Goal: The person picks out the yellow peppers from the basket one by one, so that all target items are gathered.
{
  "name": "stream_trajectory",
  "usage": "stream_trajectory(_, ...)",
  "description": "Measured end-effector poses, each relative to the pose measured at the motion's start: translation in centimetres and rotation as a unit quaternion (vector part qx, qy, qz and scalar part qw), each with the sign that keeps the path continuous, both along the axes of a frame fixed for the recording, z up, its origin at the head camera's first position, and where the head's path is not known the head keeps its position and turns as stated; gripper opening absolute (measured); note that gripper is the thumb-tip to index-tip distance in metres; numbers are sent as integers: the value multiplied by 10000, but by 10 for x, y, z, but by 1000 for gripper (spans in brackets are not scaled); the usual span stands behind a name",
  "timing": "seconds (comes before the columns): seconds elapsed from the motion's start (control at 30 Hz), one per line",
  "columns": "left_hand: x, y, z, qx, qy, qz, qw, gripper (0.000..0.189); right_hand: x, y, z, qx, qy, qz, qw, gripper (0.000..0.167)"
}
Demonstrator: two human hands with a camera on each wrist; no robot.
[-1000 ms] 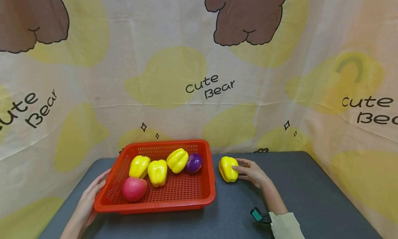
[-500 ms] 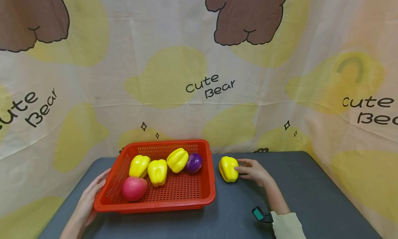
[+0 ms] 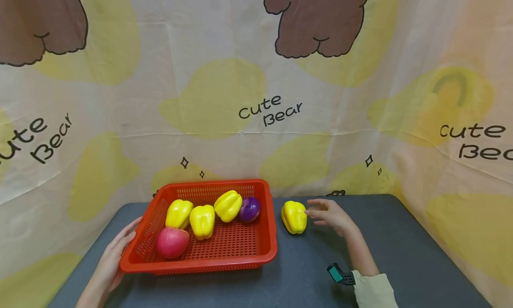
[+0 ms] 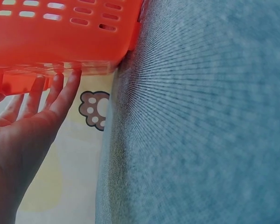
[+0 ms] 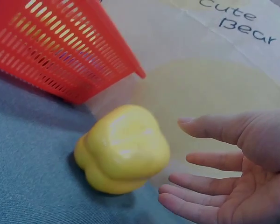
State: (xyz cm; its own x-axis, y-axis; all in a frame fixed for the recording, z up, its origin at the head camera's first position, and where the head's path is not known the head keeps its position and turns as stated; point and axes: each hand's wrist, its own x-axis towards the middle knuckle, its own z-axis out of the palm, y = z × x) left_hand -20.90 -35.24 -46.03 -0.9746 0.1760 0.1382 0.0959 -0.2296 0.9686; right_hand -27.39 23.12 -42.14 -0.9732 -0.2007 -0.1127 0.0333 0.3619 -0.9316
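In the head view a yellow bell pepper [image 3: 294,217] stands on the table, just right of a red plastic basket [image 3: 224,265]. My right hand [image 3: 331,215] is spread beside this pepper, and the right wrist view shows a gap between its fingertips [image 5: 186,120] and the yellow skin. Nothing lies in that palm. At the basket's left end, my left hand [image 3: 113,257] rests its extended fingers against the side wall, below the rim, as the left wrist view also shows. Inside the basket are a pink-red apple [image 3: 172,243], three yellow bell peppers [image 3: 202,222] and a round purple vegetable [image 3: 250,209].
A dark grey cloth-covered table [image 3: 401,254] carries everything. Behind it hangs a printed curtain [image 3: 224,156] with bears and lettering. A black band with a teal face [image 3: 340,274] is near the right forearm, by a pale green sleeve [image 3: 374,290].
My right hand has drawn back slightly to the right, its fingers coming off the yellow bell pepper, which stays in place. The left hand and the basket have hardly moved.
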Motion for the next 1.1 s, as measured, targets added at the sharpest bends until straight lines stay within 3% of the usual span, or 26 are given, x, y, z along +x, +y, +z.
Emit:
stream_trajectory(0.57,1,1,-1,137,54,-27,9999,45,14,-4,26,-207,477,101,9986,53)
stream_trajectory(1.1,0,2,-3,-16,69,137,9999,44,26,-17,49,-252,879,-242,9955,54)
